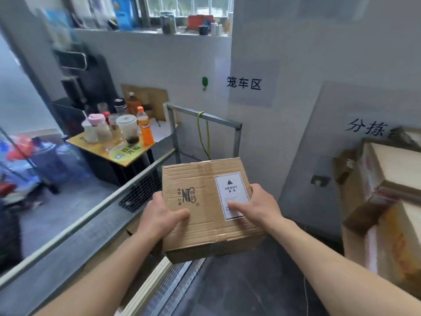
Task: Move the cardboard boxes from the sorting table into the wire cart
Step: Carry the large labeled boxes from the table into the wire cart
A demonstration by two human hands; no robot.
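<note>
A closed brown cardboard box [200,179] with a white "HEAVY" label is held in the air in the middle of the view. My left hand [163,218] grips its left side, thumb across the top. My right hand [256,202] grips its right side, thumb lying on the label. The box hangs over the wire cart [141,192], whose grey metal frame and mesh wall run from the lower left up to a rail at the back. More cardboard boxes [373,215] stand stacked at the right edge.
A small yellow table [127,160] with bottles, cups and jars stands left of the cart. A green cord [206,137] hangs from the cart's back rail. White walls with paper signs close in behind and to the right. Blue water jugs [59,160] sit at far left.
</note>
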